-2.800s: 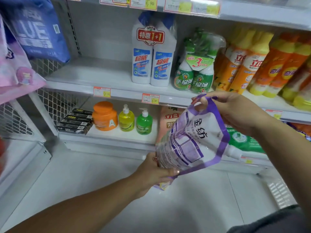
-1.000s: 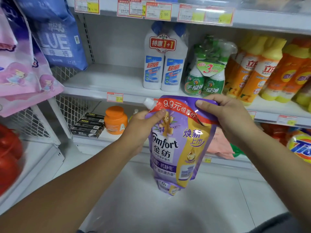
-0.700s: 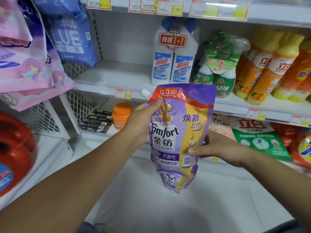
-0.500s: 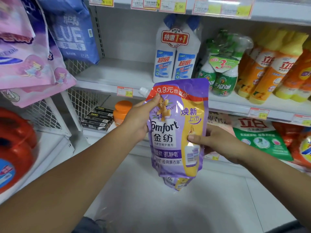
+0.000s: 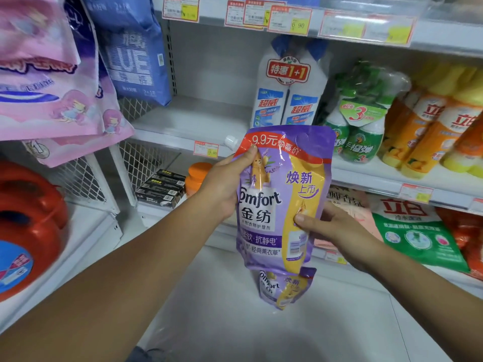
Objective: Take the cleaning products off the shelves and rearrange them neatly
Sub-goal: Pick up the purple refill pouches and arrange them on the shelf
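I hold a purple and yellow Comfort softener pouch (image 5: 282, 194) upright in front of the shelves. My left hand (image 5: 224, 186) grips its upper left edge, thumb on the front near the white spout. My right hand (image 5: 326, 228) holds its right side lower down, thumb pressed on the yellow panel. A smaller pouch of the same kind (image 5: 286, 287) hangs below it, partly hidden behind the big one. The middle shelf (image 5: 193, 121) behind the pouch is bare on its left half.
Twin white toilet-cleaner bottles (image 5: 287, 95), green spray bottles (image 5: 360, 121) and orange detergent bottles (image 5: 433, 131) stand on the middle shelf. Pink (image 5: 52, 95) and blue bags (image 5: 130, 56) hang at left. A red jug (image 5: 28, 226), black boxes (image 5: 162, 189), an orange tub (image 5: 198, 173) and a green bag (image 5: 415, 231) sit lower.
The pouch was turned from its back to its front and raised. My right hand left the top handle and took the right side lower down. The view shifted slightly left.
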Tool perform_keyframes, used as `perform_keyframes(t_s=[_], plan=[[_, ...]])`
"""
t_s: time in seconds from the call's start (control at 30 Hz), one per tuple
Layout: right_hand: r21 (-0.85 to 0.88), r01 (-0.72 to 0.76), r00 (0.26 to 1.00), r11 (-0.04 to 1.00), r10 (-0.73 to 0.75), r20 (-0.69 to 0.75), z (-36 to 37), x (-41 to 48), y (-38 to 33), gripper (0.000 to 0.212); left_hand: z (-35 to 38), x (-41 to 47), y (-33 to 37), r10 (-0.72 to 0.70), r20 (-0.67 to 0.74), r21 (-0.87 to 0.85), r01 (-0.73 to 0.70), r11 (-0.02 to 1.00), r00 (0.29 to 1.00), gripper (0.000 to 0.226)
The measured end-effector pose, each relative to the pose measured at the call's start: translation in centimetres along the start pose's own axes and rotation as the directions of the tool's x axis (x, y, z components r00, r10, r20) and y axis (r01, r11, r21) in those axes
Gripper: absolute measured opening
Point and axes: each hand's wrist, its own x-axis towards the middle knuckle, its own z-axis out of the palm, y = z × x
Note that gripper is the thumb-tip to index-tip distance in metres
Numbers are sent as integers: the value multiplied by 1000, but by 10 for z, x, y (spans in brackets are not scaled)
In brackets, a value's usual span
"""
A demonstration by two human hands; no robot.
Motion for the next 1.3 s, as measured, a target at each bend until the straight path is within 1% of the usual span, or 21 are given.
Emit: perform_keyframes(t_s=[0.07, 0.13, 0.17, 0.23, 0.33, 0.47, 0.53, 0.6, 0.67, 0.73, 0.83, 0.87, 0.97, 1.0, 1.03, 1.07, 1.1, 1.13, 1.2, 1.27, 1.3], plan=[[-6, 7, 999, 1000, -7, 43, 9, 7, 5, 62, 2, 5, 6, 16, 28, -38, -15, 999, 999, 19], [-39, 16, 1000, 999, -16, 4, 20, 19, 8, 70, 4, 11, 13, 40, 68, -40, -37, 998, 997, 16], [-69, 36, 998, 997, -40, -51, 24, 27, 7, 66, 3, 15, 17, 57, 76, -34, -55, 998, 995, 14], [-159, 85, 981, 984, -110, -158, 28, 46, -3, 48, -3, 27, 29, 128, 56, -6, -128, 992, 990, 10], [-200, 142, 964, 969, -182, -196, 29, 85, -26, 27, -18, 50, 56, 269, 5, 59, -269, 961, 963, 11], [-260, 254, 934, 932, -306, -184, 32, 147, -62, 31, -38, 85, 108, 365, 25, 107, -365, 925, 931, 14], [-239, 311, 912, 920, -359, -198, 37, 178, -75, 31, -45, 106, 134, 423, 67, 190, -428, 884, 904, 15], [-229, 358, 880, 905, -409, -242, 44, 208, -81, 33, -52, 128, 153, 464, 59, 282, -461, 842, 884, 16], [-232, 391, 845, 891, -447, -294, 52, 239, -83, 33, -58, 149, 164, 515, 19, 368, -485, 793, 857, 29], [-215, 409, 822, 887, -461, -335, 58, 266, -80, 32, -64, 166, 169, 560, -43, 495, -469, 731, 827, 46], [-186, 403, 829, 896, -444, -341, 66, 297, -76, 39, -80, 190, 163, 602, -95, 624, -424, 656, 793, 41], [-192, 401, 831, 896, -444, -336, 68, 306, -75, 39, -86, 195, 158, 596, -76, 613, -434, 660, 800, 45], [-216, 378, 847, 900, -431, -311, 73, 332, -74, 47, -110, 207, 134, 521, -65, 587, -390, 709, 851, 86], [-225, 368, 853, 902, -424, -303, 75, 341, -73, 49, -121, 210, 123, 501, -65, 625, -356, 695, 863, 88], [-226, 362, 858, 904, -418, -298, 78, 348, -73, 50, -133, 211, 112, 488, -50, 660, -338, 671, 872, 77], [-224, 354, 863, 908, -409, -297, 82, 356, -72, 50, -147, 213, 102, 474, -29, 700, -320, 638, 880, 57], [-216, 349, 865, 912, -402, -299, 86, 362, -72, 51, -160, 214, 92, 461, -11, 737, -304, 604, 887, 44], [-215, 351, 866, 911, -403, -296, 90, 369, -73, 51, -169, 214, 86, 470, 8, 773, -303, 557, 883, 43], [-215, 358, 870, 909, -408, -278, 100, 382, -75, 51, -183, 217, 79, 507, 7, 876, -250, 413, 862, 63], [-213, 368, 877, 905, -415, -245, 109, 393, -78, 53, -193, 222, 80, 571, -17, 953, -159, 257, 821, 75], [-214, 378, 879, 901, -422, -224, 114, 397, -78, 56, -197, 225, 81, 592, -50, 970, -102, 220, 804, 76]])
